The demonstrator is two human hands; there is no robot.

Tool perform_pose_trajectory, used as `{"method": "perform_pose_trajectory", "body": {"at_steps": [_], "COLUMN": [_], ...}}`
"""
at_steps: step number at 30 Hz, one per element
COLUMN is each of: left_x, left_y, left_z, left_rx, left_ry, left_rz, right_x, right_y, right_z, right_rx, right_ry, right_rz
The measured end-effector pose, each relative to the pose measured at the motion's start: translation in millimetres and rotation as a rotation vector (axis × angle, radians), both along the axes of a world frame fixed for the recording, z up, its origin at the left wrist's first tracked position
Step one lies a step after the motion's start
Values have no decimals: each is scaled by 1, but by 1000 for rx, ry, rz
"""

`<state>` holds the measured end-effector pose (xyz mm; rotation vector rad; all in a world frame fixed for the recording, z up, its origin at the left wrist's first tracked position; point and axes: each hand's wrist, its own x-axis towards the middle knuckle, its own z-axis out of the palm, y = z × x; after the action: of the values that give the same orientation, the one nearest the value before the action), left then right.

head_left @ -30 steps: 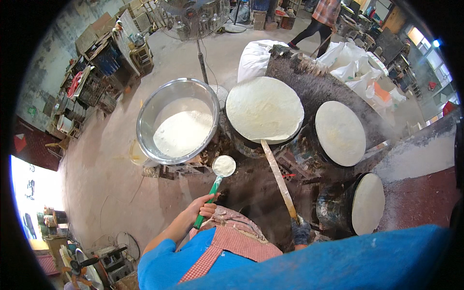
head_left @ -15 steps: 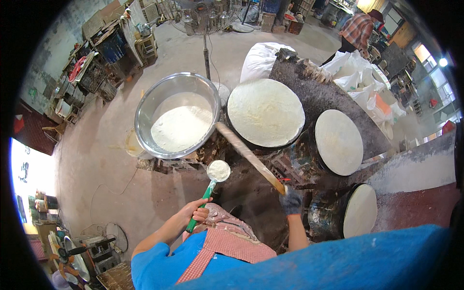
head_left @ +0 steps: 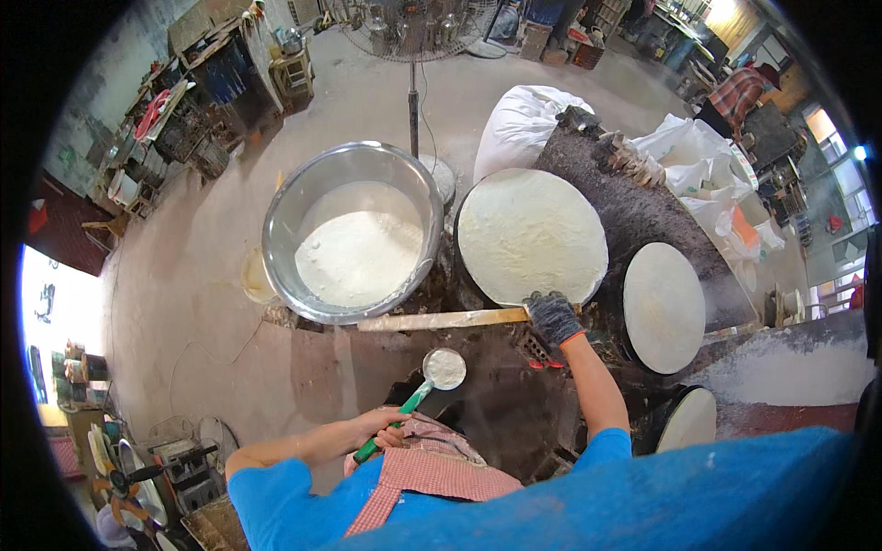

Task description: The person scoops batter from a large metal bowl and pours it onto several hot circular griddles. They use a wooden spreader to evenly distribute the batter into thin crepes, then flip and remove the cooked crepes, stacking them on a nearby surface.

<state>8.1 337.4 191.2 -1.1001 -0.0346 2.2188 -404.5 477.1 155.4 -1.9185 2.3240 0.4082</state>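
My bare left hand (head_left: pixel 381 425) is closed round the green handle of a ladle (head_left: pixel 445 368), whose round cup holds a pale, floury-looking mass. In a dark glove, my right hand (head_left: pixel 553 319) grips one end of a long, flat wooden stick (head_left: pixel 441 320). The stick lies roughly level, pointing left, its far end near the lower rim of a large metal basin (head_left: pixel 277 241). Pale batter or dough (head_left: pixel 360 262) partly fills the basin. Beside the gloved hand, a thin pale sheet (head_left: pixel 533 237) covers a round griddle; the fingers are at its near edge, and touching cannot be told.
Two more round griddles with pale sheets (head_left: pixel 663 308) (head_left: pixel 691 424) stand to the right. Behind them is a dark worktop (head_left: pixel 634 207) with plastic bags (head_left: pixel 703 165). A white sack (head_left: pixel 522 129) and a standing fan (head_left: pixel 413 110) are farther back. Another person (head_left: pixel 738 95) bends at far right.
My right hand has moved up to the nearest griddle's edge, and the stick has swung from slanting to nearly level. The ladle has shifted slightly right and down. The distant person bends lower.
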Motion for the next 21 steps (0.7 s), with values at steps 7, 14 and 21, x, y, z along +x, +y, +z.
{"method": "perform_pose_trajectory", "body": {"at_steps": [7,14,21], "left_x": [-23,-33,-40], "left_y": [-18,-26,-43], "left_z": [9,2,6], "left_rx": [-90,14,27], "left_ry": [21,-34,-49], "left_rz": [-163,-177,-188], "right_x": [-7,-28,-74], "right_y": [-14,-35,-52], "right_z": [23,62,92], "right_rx": [-122,-110,-219], "right_ry": [28,-35,-146], "right_rz": [87,-56,-302]}}
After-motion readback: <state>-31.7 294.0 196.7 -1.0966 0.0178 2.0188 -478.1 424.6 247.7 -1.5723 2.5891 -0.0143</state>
